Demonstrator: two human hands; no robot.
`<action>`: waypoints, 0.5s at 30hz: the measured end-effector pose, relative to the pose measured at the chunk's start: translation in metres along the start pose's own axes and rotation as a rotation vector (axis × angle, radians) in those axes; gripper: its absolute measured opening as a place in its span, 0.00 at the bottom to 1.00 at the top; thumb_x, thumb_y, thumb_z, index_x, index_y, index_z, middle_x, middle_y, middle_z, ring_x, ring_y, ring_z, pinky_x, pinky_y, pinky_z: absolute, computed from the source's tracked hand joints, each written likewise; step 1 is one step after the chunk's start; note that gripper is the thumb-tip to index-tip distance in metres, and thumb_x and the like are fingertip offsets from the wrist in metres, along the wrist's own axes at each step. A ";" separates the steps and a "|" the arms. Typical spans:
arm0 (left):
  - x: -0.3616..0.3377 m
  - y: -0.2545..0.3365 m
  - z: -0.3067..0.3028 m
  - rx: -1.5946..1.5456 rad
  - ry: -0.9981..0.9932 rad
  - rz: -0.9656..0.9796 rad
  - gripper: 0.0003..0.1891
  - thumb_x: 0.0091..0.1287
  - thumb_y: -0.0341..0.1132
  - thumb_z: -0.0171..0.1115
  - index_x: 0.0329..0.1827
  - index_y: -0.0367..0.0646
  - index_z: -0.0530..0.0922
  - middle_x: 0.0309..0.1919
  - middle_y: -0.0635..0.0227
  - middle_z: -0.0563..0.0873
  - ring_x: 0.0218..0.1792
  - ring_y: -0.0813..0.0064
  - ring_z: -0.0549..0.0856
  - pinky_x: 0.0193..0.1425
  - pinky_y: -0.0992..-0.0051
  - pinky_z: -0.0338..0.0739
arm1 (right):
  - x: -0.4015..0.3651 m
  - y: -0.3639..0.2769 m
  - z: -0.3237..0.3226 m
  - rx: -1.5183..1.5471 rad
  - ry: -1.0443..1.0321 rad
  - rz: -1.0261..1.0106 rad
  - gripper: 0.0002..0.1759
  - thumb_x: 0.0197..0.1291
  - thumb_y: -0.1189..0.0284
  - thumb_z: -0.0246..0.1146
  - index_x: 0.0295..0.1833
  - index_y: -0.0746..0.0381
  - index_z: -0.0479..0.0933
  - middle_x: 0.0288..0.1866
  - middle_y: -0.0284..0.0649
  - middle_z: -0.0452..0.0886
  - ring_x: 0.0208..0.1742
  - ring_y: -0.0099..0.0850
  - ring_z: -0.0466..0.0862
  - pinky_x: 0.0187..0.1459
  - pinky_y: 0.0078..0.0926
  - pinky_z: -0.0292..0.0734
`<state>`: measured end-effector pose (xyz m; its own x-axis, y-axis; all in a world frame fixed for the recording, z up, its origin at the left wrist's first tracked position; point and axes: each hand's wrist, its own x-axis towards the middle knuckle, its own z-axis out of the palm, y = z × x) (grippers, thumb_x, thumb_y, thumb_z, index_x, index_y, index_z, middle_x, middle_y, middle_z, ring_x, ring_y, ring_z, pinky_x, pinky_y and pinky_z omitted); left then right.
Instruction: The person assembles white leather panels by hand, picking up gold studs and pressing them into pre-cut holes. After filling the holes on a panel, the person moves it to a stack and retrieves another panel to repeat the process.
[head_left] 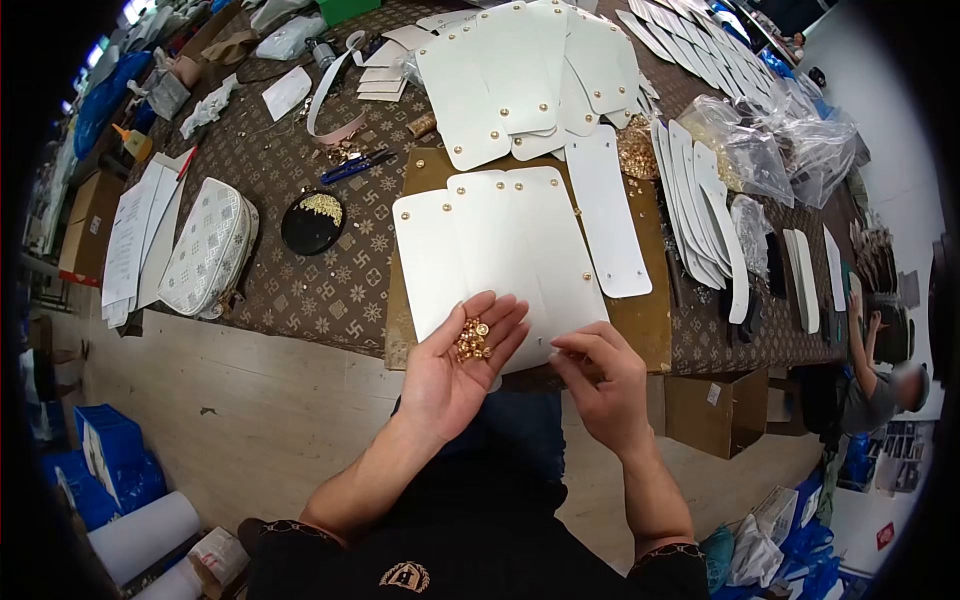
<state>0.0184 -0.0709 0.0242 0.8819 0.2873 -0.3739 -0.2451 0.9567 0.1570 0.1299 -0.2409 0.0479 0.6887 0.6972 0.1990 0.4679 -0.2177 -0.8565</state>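
My left hand (450,385) is turned palm up and slightly cupped, holding a small heap of gold-coloured studs (474,340). Close to the near right part of a white panel (490,235), my right hand (605,385) has its thumb and forefinger pinched together; what they hold, if anything, is too small to make out. Gold studs sit along the panel's far edge and one on its right side. Near my right fingertips a small mark or post shows on the panel. The panel lies on a brown board (655,330), with my left hand over its near edge.
Stacked white panels (490,80) with gold studs lie beyond. A white strip (610,215) rests to the right, with a pile of gold studs (637,150) past it. At left are a black dish (312,225) and a patterned pouch (208,250). Another person (885,385) is far right.
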 end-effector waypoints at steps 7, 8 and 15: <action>0.005 -0.015 0.001 0.002 -0.070 -0.012 0.23 0.89 0.42 0.37 0.72 0.36 0.73 0.73 0.53 0.78 0.78 0.55 0.72 0.84 0.56 0.68 | 0.012 -0.017 0.026 0.009 -0.036 -0.064 0.10 0.61 0.80 0.74 0.48 0.63 0.86 0.43 0.42 0.84 0.37 0.35 0.86 0.33 0.30 0.82; 0.006 -0.016 0.002 0.000 -0.068 -0.006 0.23 0.89 0.42 0.37 0.72 0.36 0.73 0.73 0.53 0.78 0.78 0.55 0.72 0.84 0.56 0.68 | 0.013 -0.014 0.027 -0.039 -0.052 -0.077 0.10 0.60 0.79 0.74 0.48 0.63 0.86 0.42 0.42 0.84 0.38 0.37 0.86 0.34 0.32 0.83; 0.007 -0.021 0.004 0.048 -0.042 -0.038 0.23 0.89 0.41 0.37 0.72 0.36 0.72 0.73 0.54 0.77 0.79 0.57 0.71 0.84 0.59 0.67 | 0.013 -0.015 0.022 -0.090 -0.124 -0.031 0.08 0.60 0.78 0.75 0.44 0.65 0.85 0.39 0.42 0.82 0.37 0.38 0.85 0.36 0.34 0.83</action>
<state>0.0312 -0.0897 0.0224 0.9066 0.2473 -0.3419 -0.1922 0.9634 0.1871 0.1194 -0.2130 0.0530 0.6017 0.7825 0.1598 0.5399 -0.2511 -0.8034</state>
